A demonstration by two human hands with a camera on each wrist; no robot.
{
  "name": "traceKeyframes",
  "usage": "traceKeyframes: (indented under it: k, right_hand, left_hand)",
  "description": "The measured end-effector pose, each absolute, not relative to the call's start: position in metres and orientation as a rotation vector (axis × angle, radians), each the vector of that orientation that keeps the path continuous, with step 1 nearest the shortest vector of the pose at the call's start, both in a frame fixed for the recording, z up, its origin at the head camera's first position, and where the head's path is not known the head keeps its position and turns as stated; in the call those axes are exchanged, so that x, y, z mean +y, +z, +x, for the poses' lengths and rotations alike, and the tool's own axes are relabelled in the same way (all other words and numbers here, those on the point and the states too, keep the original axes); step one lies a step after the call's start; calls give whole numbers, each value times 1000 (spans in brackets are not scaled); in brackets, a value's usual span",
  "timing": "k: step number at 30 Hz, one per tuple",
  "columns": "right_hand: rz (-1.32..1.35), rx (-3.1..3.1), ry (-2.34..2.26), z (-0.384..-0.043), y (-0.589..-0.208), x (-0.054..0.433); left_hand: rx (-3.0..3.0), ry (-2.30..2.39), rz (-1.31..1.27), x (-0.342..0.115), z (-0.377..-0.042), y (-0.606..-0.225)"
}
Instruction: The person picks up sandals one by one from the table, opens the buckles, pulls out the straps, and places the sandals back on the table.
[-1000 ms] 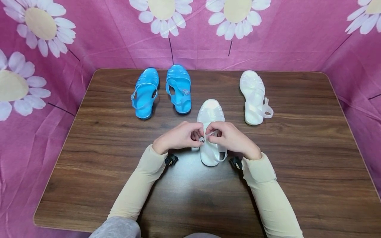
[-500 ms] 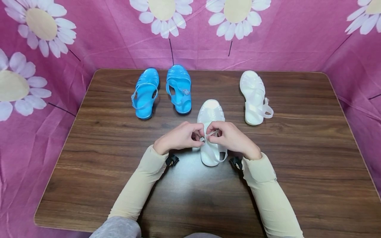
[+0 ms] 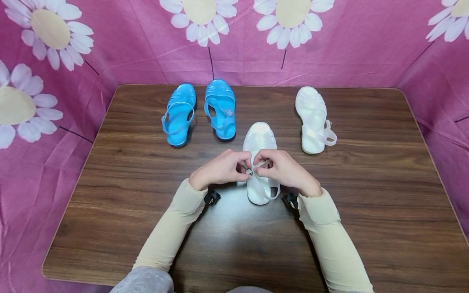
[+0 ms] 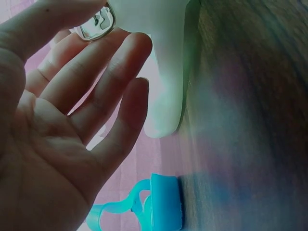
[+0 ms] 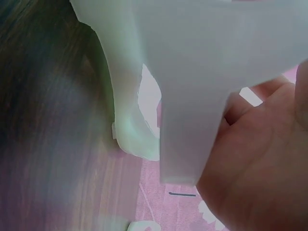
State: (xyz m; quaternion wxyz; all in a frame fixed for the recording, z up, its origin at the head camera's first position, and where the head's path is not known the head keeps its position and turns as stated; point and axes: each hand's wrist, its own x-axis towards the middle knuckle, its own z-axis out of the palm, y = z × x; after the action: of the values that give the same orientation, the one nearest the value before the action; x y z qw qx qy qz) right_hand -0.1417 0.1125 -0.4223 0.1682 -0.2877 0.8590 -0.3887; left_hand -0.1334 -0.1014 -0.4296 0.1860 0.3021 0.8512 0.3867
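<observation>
A white jelly sandal (image 3: 259, 138) stands on the table in front of me, toe pointing away. Over its middle both my hands meet. My left hand (image 3: 224, 167) pinches the silver buckle (image 4: 97, 24) between thumb and fingers; in the left wrist view its other fingers spread loosely below. Close beside it my right hand (image 3: 283, 167) pinches the thin white strap (image 3: 261, 164) right at the buckle. The right wrist view shows the sandal's white side and heel part (image 5: 187, 120) large in front, covering the right fingertips.
Two blue jelly sandals, a left one (image 3: 178, 116) and a right one (image 3: 221, 110), stand at the back left of the wooden table (image 3: 128, 171). Another white sandal (image 3: 311, 118) stands at the back right, its strap sticking out. A pink flowered cloth (image 3: 242, 61) hangs behind.
My left hand has shifted very slightly to the right with the buckle, against the strap end. The right hand and the sandals stay in place.
</observation>
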Motion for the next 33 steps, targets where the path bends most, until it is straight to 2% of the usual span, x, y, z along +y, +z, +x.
traceKeyframes:
  k: [33]
  right_hand:
    - [-785,2489,-1101,-144,-422,114]
  left_hand:
    - [2379,1109,805,-102,-134,-429]
